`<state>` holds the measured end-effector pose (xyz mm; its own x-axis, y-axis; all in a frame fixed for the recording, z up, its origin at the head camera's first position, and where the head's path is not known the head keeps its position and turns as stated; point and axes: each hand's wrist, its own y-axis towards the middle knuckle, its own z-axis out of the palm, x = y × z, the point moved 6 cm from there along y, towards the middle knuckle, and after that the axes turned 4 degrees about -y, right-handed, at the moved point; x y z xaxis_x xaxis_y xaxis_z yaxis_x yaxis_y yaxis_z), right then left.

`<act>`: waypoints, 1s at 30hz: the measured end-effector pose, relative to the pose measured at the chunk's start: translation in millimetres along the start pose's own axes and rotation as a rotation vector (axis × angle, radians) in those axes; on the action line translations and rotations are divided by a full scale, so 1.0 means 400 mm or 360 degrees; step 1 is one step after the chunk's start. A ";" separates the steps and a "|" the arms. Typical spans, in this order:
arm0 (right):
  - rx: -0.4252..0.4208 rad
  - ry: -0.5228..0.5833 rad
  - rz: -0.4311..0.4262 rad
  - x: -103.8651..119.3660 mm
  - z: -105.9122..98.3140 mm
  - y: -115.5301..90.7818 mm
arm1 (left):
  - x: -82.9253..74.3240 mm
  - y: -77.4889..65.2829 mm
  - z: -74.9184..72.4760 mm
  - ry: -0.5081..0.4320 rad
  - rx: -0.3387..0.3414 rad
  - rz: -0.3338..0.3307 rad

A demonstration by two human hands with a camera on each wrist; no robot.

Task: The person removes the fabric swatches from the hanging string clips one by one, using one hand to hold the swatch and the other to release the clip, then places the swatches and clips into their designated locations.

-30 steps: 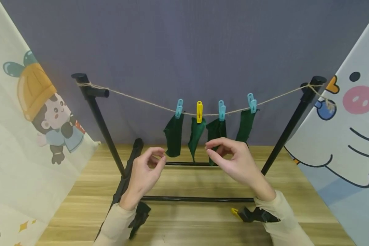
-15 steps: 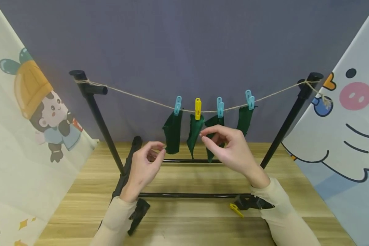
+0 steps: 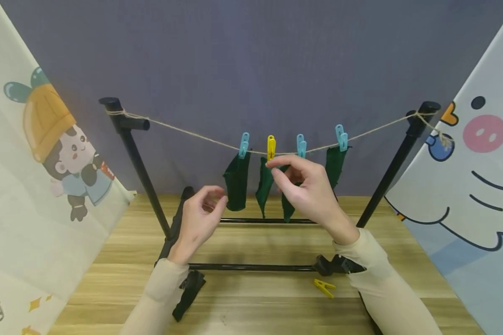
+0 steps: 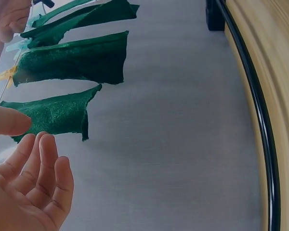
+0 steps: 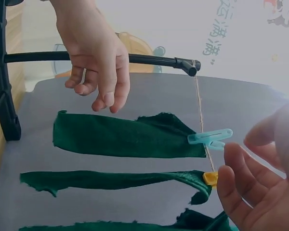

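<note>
Four-sided dark green cloth pieces hang side by side from a twine line [image 3: 188,133]. Blue clothespins [image 3: 244,145] grip the leftmost and the two right-hand cloths, and a yellow clothespin [image 3: 271,145] grips the second from left. My right hand [image 3: 308,184] is raised in front of the third cloth, its index fingertip just below the yellow clothespin. A gap shows between its thumb and fingers, with nothing held. My left hand [image 3: 201,216] hovers beside the lower part of the leftmost green cloth [image 3: 236,188], fingers loosely bent and holding nothing.
A black stand [image 3: 140,172] carries the twine between two posts, with crossbars [image 3: 251,267] low over the wooden table [image 3: 260,302]. A loose yellow clothespin [image 3: 324,287] lies at front right. A dark strip [image 3: 187,302] shows below my left wrist. Printed cloths flank both sides.
My right hand has moved up and left toward the yellow clothespin. The loose clothespin on the table has come into full view. My left hand has risen slightly; the hanging cloths stay pinned.
</note>
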<state>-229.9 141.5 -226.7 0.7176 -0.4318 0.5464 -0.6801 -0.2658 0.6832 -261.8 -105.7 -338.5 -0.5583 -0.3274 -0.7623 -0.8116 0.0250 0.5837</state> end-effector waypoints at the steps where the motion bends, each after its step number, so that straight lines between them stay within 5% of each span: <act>1: -0.0007 -0.0009 -0.0003 0.002 0.002 0.004 | 0.000 0.002 0.000 0.0003 -0.0004 -0.0002; 21: 0.0053 -0.0083 0.0125 0.035 0.028 0.084 | -0.017 0.036 0.008 -0.0008 -0.0066 0.0056; 30: 0.0129 -0.0142 0.0212 0.021 0.047 0.113 | -0.016 0.053 0.012 -0.0014 -0.0037 -0.0023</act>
<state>-257.5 109.7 -200.4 0.6067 -0.5416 0.5819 -0.7807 -0.2680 0.5645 -276.3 -98.5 -322.4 -0.5480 -0.3195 -0.7730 -0.8155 -0.0015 0.5787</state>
